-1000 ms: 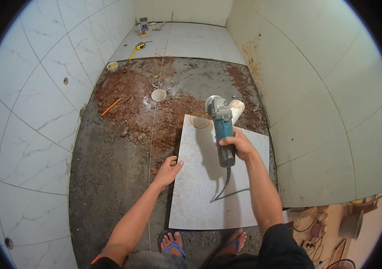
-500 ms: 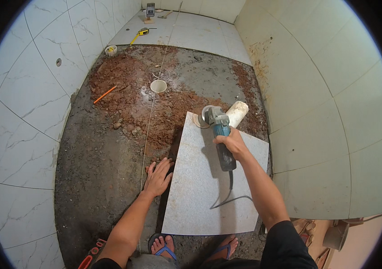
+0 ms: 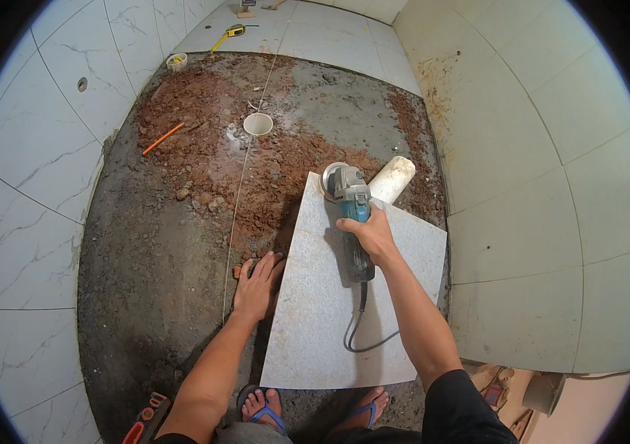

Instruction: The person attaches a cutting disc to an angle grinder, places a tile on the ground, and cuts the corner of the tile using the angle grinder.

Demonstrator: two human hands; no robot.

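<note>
A grey floor tile (image 3: 322, 325) lies tilted on the rough floor in front of my feet. My right hand (image 3: 372, 233) grips a teal and grey angle grinder (image 3: 350, 214), its disc at the tile's far corner. The grinder's dark cord (image 3: 359, 325) loops over the tile. My left hand (image 3: 258, 285) rests flat with spread fingers on the floor at the tile's left edge. A white pipe stub (image 3: 392, 178) sticks up just past the tile's far edge, beside the grinder head.
Bare mortar and red earth (image 3: 204, 155) cover the floor between tiled walls. A round white drain opening (image 3: 258, 123), an orange pencil (image 3: 162, 138), a string line (image 3: 237, 200), a yellow tape measure (image 3: 234, 31) and a red tool (image 3: 145, 423) lie around. My sandalled feet (image 3: 263, 411) stand at the tile's near edge.
The view has dropped closer to the floor. My left hand has shifted from the tile's edge down onto the floor beside it. The grinder stays at the tile's far corner.
</note>
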